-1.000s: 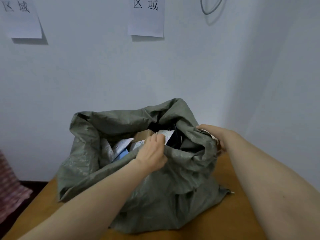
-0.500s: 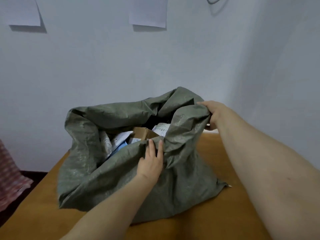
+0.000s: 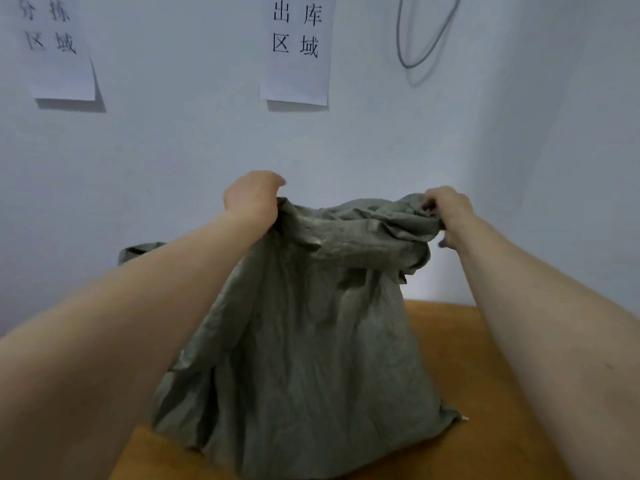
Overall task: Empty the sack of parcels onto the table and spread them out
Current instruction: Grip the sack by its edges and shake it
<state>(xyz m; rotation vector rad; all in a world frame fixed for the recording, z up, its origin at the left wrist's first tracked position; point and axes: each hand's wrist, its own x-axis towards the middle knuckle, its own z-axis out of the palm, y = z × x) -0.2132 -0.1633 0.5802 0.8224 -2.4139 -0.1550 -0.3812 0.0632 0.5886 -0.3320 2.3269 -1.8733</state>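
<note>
Wall (image 3: 173, 161), pale and plain, fills the upper half of the view and meets a second wall in a corner at the right. Table (image 3: 450, 341) – orange-brown wood – shows bare to the right of the sack and in a small patch at lower left. Sack (image 3: 311, 341), grey-green woven cloth, stands at the table's centre, drawn up tall and creased; its lower right corner lies on the wood and its mouth is bunched at the top, so the contents are hidden. Left forearm (image 3: 138, 323) crosses in front of the sack's left side and covers most of it; one fold shows beyond the arm. Right forearm (image 3: 554, 323) runs along the right edge and covers the table there. Two paper sheets hang on the wall with printed characters: left sheet (image 3: 59, 64), centre sheet (image 3: 298, 71). Left hand (image 3: 252, 199) grips the sack's upper edge at its left end, fingers curled over the cloth. Right hand (image 3: 450, 211) grips the gathered cloth at the right end – the two hands are well apart, at about the same height. Thin grey cable loop (image 3: 410, 66) hangs on the wall at upper right.
</note>
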